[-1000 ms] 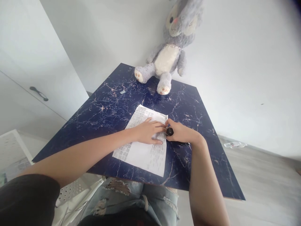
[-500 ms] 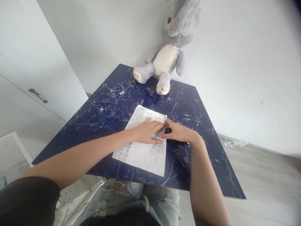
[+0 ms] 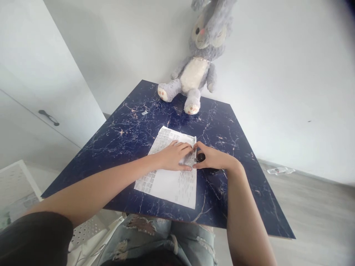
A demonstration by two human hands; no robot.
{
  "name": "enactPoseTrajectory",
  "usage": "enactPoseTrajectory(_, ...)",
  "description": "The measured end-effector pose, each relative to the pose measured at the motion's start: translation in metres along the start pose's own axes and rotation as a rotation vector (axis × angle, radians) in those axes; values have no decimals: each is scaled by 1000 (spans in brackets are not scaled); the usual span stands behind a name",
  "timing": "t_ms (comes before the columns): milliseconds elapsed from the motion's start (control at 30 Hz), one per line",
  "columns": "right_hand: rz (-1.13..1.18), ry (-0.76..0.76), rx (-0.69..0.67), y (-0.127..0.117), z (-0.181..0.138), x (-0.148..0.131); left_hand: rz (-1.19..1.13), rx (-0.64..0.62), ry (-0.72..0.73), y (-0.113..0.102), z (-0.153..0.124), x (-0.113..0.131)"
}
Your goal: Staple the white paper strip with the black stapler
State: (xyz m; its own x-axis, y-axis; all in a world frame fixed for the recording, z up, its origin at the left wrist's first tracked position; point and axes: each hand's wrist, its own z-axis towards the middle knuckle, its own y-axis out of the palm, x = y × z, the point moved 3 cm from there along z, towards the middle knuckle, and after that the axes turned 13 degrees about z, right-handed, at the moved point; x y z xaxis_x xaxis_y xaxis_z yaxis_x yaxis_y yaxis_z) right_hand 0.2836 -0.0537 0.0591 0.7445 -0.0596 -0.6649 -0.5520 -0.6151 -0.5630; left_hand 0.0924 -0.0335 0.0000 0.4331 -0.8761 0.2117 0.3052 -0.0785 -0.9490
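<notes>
A printed sheet of paper lies on the dark blue marbled table. My left hand rests flat on the paper, its fingers stretched toward the right edge. At that edge my right hand is curled, thumb and index finger curved around a small black round object. A clear bit shows at the left of this object; its kind cannot be made out, and part of it is hidden by the hand. The fingertips of both hands are close together.
A grey plush toy sits at the table's far edge against the wall. A small pale piece lies on the tabletop at far left. A white cabinet stands to the left, and a clear plastic package lies on the floor at right.
My right hand has drawn slightly right, away from my left hand, and more of the black round object shows. My left hand stays on the paper. The whole view has shifted a little.
</notes>
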Motion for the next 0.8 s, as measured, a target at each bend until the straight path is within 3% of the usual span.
enactPoseTrajectory(600,-21,-123,8,0,-1,2,3,38,-61,-11,-5,-14)
enactPoseTrajectory(800,-49,-133,67,-3,0,1,-84,88,145,-15,-6,-12)
